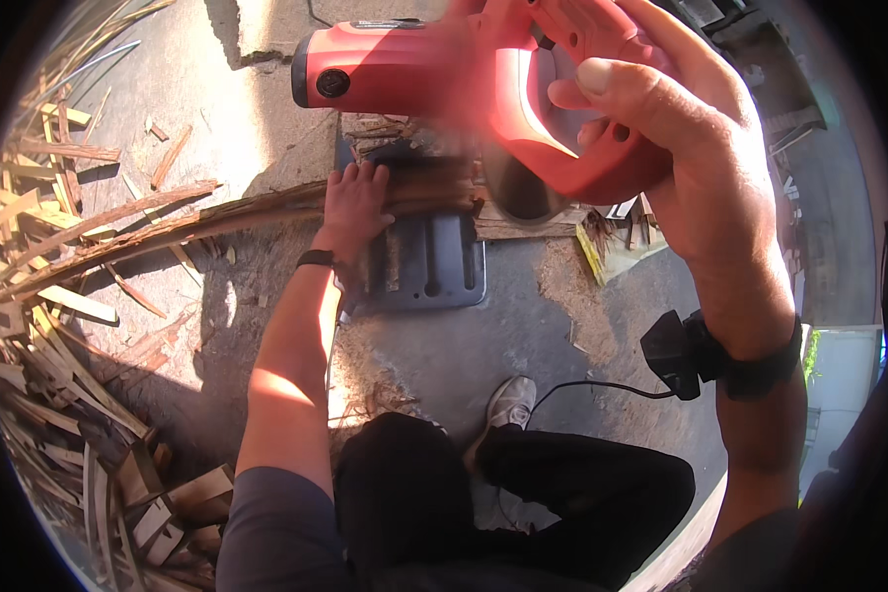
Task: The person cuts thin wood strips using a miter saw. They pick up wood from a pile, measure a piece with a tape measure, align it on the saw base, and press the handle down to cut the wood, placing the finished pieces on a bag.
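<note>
A red power chop saw [399, 74] fills the top of the view, its motor housing pointing left. My right hand [699, 140] is wrapped around the saw's red loop handle, thumb on the near side. Below the handle a dark round blade [522, 189] shows, partly blurred. My left hand [355, 203] grips a long bark-edged wood strip [259, 200], with fingers over its top and thumb along the near side. That strip lies across the saw's black metal base [436, 270] and runs out far to the left. The saw hides part of its right portion.
Scrap wood strips [81, 296] are heaped along the left, with short offcuts [181, 503] at lower left. A yellow-edged sheet or sack [614, 248] lies right of the base. Sawdust [584, 303] covers patches of floor. A black cable [599, 383] runs from my right wrist device [681, 355].
</note>
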`<action>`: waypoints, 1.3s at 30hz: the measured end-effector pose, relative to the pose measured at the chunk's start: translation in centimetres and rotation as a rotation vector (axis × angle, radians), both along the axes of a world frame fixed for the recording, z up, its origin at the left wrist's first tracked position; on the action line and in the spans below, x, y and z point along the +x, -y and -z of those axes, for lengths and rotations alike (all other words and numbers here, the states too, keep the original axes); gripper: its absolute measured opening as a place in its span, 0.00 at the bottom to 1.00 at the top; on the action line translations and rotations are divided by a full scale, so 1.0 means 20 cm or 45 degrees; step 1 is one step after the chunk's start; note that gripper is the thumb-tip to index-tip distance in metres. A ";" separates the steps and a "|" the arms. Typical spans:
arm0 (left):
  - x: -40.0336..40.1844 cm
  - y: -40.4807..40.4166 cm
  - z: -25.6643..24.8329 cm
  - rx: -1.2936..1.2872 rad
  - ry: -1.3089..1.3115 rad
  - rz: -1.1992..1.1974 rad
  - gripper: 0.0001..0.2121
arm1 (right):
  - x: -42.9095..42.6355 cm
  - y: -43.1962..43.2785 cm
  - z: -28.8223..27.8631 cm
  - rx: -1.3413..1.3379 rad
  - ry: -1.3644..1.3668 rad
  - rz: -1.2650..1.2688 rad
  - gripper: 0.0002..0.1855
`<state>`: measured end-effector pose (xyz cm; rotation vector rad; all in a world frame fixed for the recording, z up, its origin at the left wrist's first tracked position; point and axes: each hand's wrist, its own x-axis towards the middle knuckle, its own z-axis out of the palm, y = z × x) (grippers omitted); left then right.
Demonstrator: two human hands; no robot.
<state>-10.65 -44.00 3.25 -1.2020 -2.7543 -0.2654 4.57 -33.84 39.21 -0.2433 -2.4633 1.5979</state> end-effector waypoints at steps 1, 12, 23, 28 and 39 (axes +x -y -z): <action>0.00 -0.03 0.00 0.017 0.018 0.048 0.32 | 0.01 0.03 -0.04 0.110 0.008 0.059 0.30; 0.24 0.10 -0.07 0.017 0.081 0.278 0.31 | 0.08 0.02 -0.22 0.197 0.234 0.190 0.22; 0.52 0.15 -0.03 0.090 0.194 0.485 0.26 | 0.01 -0.06 -0.13 0.419 0.122 0.241 0.18; 0.70 -0.13 -0.13 0.125 0.035 0.506 0.23 | 0.01 -0.05 -0.10 0.222 -0.028 0.132 0.18; 0.49 0.15 0.02 0.062 0.072 0.368 0.40 | -0.02 -0.02 0.05 0.504 -0.229 0.247 0.20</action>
